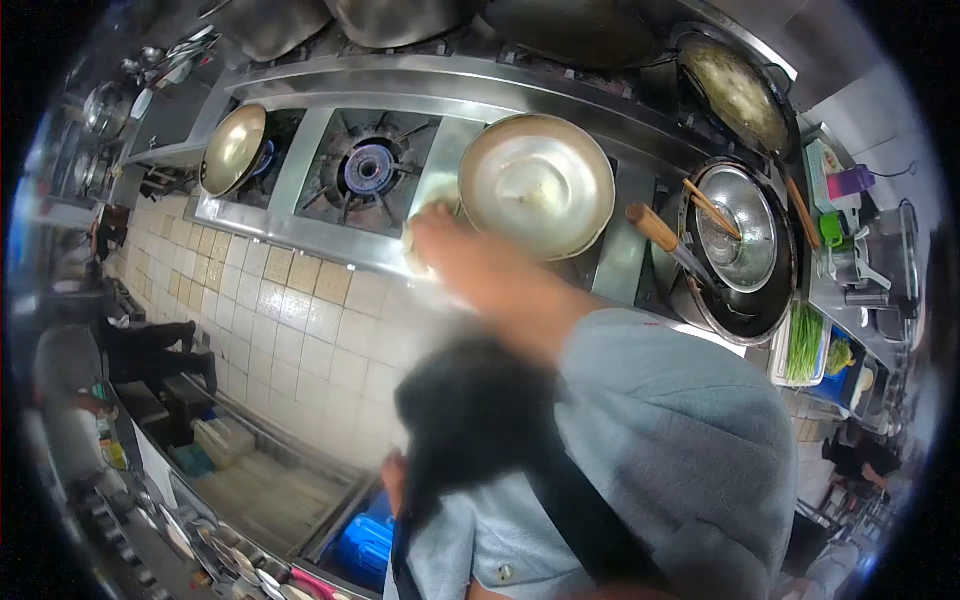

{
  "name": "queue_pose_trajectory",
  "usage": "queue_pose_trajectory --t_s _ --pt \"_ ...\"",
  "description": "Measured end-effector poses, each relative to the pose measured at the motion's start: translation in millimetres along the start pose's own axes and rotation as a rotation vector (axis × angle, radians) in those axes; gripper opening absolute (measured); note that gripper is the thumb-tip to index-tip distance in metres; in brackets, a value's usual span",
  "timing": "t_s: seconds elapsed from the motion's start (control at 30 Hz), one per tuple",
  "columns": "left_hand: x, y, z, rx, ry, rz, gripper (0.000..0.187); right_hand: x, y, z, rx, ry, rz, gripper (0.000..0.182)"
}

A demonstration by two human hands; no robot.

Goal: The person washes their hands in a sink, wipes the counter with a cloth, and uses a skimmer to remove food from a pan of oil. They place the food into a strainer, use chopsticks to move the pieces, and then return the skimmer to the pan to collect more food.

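Observation:
My right hand [440, 232] reaches across to the steel strip left of a wide metal pan [538, 185]. A pale cloth [416, 250] is bunched under its fingers, which are smeared by motion. Whether the hand also touches the pan's rim cannot be made out. To its left is a bare gas burner [369, 170] with a small blue flame. Low beside my body, only part of my left hand [394, 480] shows; its fingers are mostly hidden.
A tilted pan [234, 150] sits on the left burner. At right, a strainer [737, 228] with chopsticks rests over a dark wok [758, 318], near a wooden handle [652, 228]. Green stalks [803, 342] fill a tray. Another person's legs [160, 350] show at left.

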State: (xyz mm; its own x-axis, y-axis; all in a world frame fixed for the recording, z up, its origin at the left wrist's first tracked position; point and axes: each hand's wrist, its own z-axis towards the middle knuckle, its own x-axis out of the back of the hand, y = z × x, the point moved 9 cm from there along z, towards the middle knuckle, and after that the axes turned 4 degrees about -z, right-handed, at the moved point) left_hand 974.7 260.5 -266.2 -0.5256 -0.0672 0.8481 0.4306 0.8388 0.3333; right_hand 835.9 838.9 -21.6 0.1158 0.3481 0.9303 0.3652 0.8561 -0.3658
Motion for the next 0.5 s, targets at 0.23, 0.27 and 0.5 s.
queue_pose_trajectory --t_s 0.23,0.27,0.5 --pt "-3 -4 27 -0.019 -0.276 0.016 0.033 120 12 -24 0.031 0.198 0.661 0.022" --pt "3 -5 34 -0.036 -0.28 0.01 0.033 136 42 -27 -0.069 0.226 0.655 0.029" --pt "123 47 101 0.331 -0.222 -0.636 0.032 272 257 -133 -0.7 1.031 0.043 0.029"
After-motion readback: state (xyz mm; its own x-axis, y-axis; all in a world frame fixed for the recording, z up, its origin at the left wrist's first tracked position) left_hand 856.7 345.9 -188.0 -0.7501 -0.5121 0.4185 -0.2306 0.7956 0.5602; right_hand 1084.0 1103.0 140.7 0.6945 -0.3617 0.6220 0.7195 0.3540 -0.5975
